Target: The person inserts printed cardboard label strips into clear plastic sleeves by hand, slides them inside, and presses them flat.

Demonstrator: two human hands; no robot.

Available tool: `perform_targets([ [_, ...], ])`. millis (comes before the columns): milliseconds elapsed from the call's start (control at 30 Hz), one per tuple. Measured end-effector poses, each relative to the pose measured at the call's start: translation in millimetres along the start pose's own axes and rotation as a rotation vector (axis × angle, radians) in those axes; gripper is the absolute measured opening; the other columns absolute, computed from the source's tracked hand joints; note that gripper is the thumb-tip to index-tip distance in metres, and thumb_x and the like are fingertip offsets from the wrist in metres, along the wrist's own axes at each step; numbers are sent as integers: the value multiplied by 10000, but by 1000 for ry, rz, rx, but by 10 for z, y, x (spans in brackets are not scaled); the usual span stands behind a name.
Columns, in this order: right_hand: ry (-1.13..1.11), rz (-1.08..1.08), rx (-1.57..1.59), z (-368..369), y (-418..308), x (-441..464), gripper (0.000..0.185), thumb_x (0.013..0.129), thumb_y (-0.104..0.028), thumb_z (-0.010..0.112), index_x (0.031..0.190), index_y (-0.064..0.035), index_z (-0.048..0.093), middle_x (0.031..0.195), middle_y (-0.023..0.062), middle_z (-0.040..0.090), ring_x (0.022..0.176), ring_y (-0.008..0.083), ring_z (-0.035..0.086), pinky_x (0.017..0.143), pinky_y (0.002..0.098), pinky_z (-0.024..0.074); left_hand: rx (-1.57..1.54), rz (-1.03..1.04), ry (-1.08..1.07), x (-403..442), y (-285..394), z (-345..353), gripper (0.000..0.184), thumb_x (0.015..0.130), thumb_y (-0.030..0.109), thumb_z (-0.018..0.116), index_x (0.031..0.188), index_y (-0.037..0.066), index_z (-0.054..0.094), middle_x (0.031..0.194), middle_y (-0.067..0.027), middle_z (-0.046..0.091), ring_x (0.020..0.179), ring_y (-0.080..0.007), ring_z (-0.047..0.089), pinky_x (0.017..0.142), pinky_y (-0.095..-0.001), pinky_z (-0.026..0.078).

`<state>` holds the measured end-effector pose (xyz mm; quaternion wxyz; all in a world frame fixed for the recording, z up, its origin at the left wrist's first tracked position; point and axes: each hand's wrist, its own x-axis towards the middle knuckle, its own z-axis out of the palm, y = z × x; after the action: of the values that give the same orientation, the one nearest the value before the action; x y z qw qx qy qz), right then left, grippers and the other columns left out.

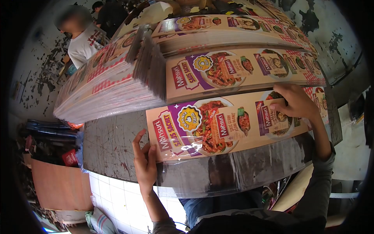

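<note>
A long printed food banner (210, 128) lies in front of me, tan and purple with pictures of noodle dishes and the word "Mahsuri". My right hand (298, 102) is over its right part, fingers curled at the upper edge and the thumb pressed on the print. At the banner's left end is my left hand (146, 165), fingers apart and the thumb against or beside the lower left corner. Clear, glossy plastic (241, 171) extends below the banner and over the table's front edge. Whether the banner is inside this plastic, I cannot tell.
Matching banners are piled behind, in a middle stack (171, 87) and a far stack (171, 45). A tall plastic-wrapped stack (113, 97) stands at left on the worn table (113, 148). A person (80, 43) is at the far left. A brown board (60, 185) is below left.
</note>
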<state>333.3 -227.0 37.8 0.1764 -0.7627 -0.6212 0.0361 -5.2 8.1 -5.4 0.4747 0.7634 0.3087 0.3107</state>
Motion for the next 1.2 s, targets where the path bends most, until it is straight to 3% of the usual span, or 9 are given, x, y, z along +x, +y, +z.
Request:
perform_targets([
  [600,-50,43,-105,-44,-171,-34,388,782,-338,634,846,12,479,806,178,514,789,366,528,700,435,414,41,18,7,14,18,6,395,912,15,411,1294,25,310,812,-150,644,724,-76,578,631,-190,427],
  [700,-66,98,-171,-7,-224,-87,394,795,-334,618,886,20,470,872,185,506,846,364,519,737,431,408,74,1,26,44,0,2,381,904,30,441,1273,26,346,829,-158,651,724,-121,607,644,-227,456],
  [800,5,121,-219,75,-211,-169,415,812,-327,598,968,30,455,959,193,476,920,364,497,789,424,401,318,252,83,163,4,-45,359,867,24,494,1219,30,425,976,-179,622,840,-238,628,715,-309,484],
  [867,21,168,-248,111,-249,-221,487,820,-324,587,1113,33,433,1077,200,434,1031,364,456,864,415,389,581,388,57,262,-14,-150,317,865,119,547,1157,15,480,1219,-167,488,1078,-312,537,860,-415,483],
  [967,57,165,-245,136,-307,-329,582,818,-325,589,1235,24,381,1188,200,382,1129,358,404,921,414,369,703,472,-131,263,188,-128,389,824,243,623,1119,16,509,1217,-169,471,1113,-352,504,875,-447,475],
  [1000,49,174,-241,136,-334,-376,582,818,-325,589,1235,24,381,1188,200,382,1129,358,404,921,414,369,657,456,-237,285,160,-128,571,738,402,667,1150,43,503,1256,-185,432,1157,-379,460,912,-472,445],
  [1100,16,172,-223,78,-382,-459,684,790,-364,617,1290,13,342,1257,202,342,1183,367,354,964,440,333,689,567,-449,323,304,-29,665,681,400,708,1210,78,466,1301,-195,357,1189,-396,399,941,-497,393],
  [1133,4,147,-241,66,-398,-502,749,755,-408,639,1298,8,336,1281,206,324,1188,377,341,983,467,299,683,510,-535,352,288,-10,793,648,524,679,1269,105,417,1352,-219,284,1248,-415,319,1007,-521,319],
  [1200,-8,122,-262,70,-398,-577,813,720,-453,662,1306,3,330,1305,209,307,1193,387,328,1002,495,266,756,543,-564,415,286,37,828,648,568,658,1290,115,398,1368,-223,263,1267,-420,282,1028,-527,279],
])
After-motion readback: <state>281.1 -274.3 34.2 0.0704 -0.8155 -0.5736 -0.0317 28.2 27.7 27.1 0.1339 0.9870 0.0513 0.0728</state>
